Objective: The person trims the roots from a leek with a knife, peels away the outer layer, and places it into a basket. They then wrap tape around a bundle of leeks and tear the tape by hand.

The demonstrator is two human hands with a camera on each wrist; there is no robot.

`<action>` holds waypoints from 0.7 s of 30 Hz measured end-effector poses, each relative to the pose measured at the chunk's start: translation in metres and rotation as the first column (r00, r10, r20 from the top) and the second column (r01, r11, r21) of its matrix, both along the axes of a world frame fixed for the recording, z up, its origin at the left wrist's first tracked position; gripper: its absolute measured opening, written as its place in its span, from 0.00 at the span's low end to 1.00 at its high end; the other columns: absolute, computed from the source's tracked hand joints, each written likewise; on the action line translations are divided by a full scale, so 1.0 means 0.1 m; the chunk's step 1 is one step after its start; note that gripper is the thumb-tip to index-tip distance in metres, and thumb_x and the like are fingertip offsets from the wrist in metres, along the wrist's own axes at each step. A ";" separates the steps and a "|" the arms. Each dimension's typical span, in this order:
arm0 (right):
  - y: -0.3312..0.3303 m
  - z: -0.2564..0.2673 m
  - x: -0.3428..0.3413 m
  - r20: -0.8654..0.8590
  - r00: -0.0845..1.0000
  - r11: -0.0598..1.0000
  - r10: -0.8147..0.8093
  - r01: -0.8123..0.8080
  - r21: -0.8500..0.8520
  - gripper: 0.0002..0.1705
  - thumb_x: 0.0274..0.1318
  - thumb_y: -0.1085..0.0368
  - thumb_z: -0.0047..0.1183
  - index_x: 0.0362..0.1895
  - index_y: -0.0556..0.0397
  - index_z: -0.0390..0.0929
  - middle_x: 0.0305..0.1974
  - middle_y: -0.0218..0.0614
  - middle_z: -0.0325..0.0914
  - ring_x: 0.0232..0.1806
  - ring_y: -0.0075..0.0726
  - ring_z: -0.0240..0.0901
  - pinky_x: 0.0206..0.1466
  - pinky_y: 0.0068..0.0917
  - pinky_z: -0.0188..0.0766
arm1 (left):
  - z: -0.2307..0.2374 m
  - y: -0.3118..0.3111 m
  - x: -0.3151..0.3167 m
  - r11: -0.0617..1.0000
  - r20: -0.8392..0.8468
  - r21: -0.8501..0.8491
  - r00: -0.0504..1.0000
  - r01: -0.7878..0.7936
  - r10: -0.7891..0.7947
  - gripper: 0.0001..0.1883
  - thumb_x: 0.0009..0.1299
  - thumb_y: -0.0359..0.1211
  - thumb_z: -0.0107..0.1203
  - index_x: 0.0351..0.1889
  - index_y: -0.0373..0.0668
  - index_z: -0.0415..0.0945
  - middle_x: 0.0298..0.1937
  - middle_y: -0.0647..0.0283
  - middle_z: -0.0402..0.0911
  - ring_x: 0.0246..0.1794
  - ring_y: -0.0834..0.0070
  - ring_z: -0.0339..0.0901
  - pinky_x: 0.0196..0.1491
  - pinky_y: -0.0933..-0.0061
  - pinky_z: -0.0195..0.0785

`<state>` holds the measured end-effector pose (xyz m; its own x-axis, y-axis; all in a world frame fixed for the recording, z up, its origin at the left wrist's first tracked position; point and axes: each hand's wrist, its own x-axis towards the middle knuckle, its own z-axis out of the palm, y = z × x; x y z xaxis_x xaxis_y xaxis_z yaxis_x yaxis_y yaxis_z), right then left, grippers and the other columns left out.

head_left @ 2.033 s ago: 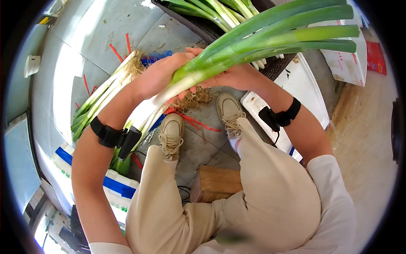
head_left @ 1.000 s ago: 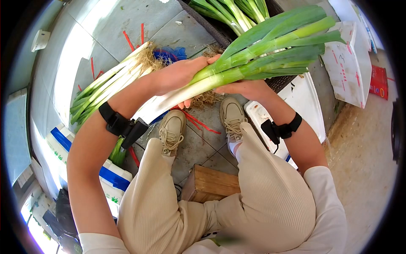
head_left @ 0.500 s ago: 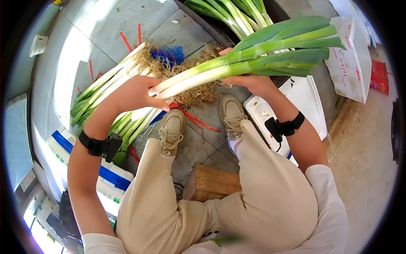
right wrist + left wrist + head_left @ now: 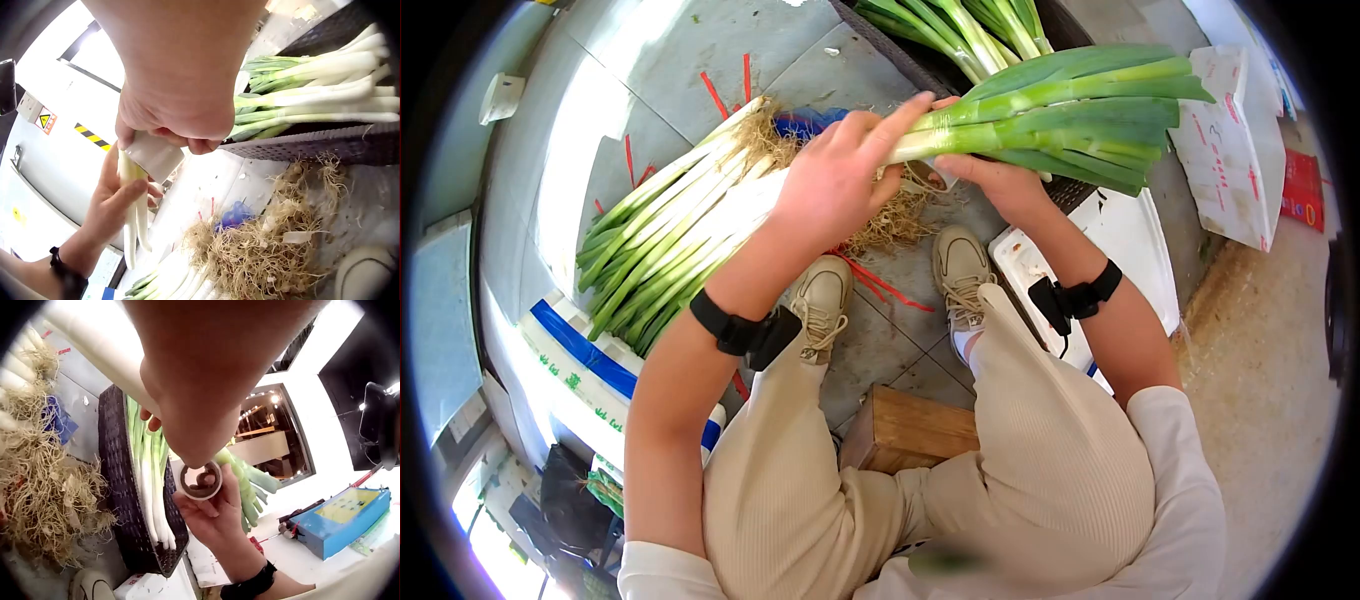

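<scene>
Held leeks, beside the dark crate: left hand closed round white stalks, right hand gripping a pale roll. Stalks gathered; wrapping apparently unfinished. Inside the crate, further leeks; left of it, rooted leeks, seemingly awaiting handling.

The head view's top edge cuts off the crate; held leeks in front hide part of it.
</scene>
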<state>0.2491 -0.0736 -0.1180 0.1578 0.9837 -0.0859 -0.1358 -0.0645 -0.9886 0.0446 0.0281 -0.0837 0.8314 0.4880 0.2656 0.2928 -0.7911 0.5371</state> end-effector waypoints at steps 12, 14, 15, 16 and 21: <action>0.03 0.16 -0.04 0.146 0.989 0.998 0.031 -0.023 -0.054 0.27 0.54 0.65 0.68 0.58 0.55 0.76 0.49 0.30 0.79 0.50 0.24 0.73 0.55 0.27 0.71 | 0.03 0.04 -0.01 1.000 -0.096 -0.024 0.995 0.010 -0.013 0.38 0.63 0.26 0.55 0.74 0.63 0.62 0.41 0.57 0.76 0.36 0.58 0.79 0.36 0.60 0.76; 0.05 0.14 -0.02 0.351 0.935 0.997 0.060 -0.074 0.027 0.29 0.55 0.65 0.68 0.60 0.55 0.74 0.50 0.31 0.80 0.51 0.24 0.74 0.54 0.26 0.72 | 0.08 0.05 -0.02 0.997 -0.114 -0.073 0.993 -0.007 -0.002 0.36 0.64 0.26 0.54 0.73 0.61 0.63 0.41 0.57 0.77 0.37 0.58 0.79 0.37 0.61 0.76; 0.05 0.13 -0.03 0.351 0.934 0.997 0.060 -0.075 0.028 0.29 0.55 0.65 0.68 0.60 0.55 0.74 0.50 0.31 0.80 0.51 0.24 0.74 0.54 0.26 0.72 | 0.10 0.05 -0.02 0.992 -0.134 -0.121 0.991 -0.025 0.008 0.34 0.65 0.26 0.53 0.72 0.59 0.64 0.41 0.56 0.78 0.37 0.59 0.80 0.38 0.62 0.76; 0.04 0.12 -0.03 0.226 0.971 0.995 0.080 -0.064 -0.077 0.28 0.55 0.64 0.68 0.59 0.55 0.74 0.50 0.32 0.80 0.51 0.24 0.74 0.54 0.26 0.72 | 0.09 0.07 -0.04 0.992 -0.133 -0.121 0.991 -0.025 0.009 0.34 0.65 0.26 0.53 0.72 0.59 0.64 0.41 0.56 0.78 0.37 0.59 0.80 0.38 0.62 0.76; 0.07 0.16 -0.09 0.040 0.997 0.994 0.064 -0.060 -0.094 0.27 0.56 0.65 0.67 0.58 0.56 0.75 0.50 0.34 0.80 0.50 0.26 0.75 0.52 0.26 0.73 | 0.02 0.12 -0.08 0.930 -0.022 -0.367 1.000 -0.021 0.013 0.27 0.69 0.27 0.52 0.68 0.50 0.70 0.47 0.57 0.82 0.39 0.71 0.81 0.45 0.71 0.73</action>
<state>0.2402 -0.0666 -0.1021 0.1020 0.9799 -0.1717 -0.0860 -0.1633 -0.9828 0.0365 0.0406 -0.0820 0.8252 0.5627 0.0496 0.3171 -0.5342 0.7836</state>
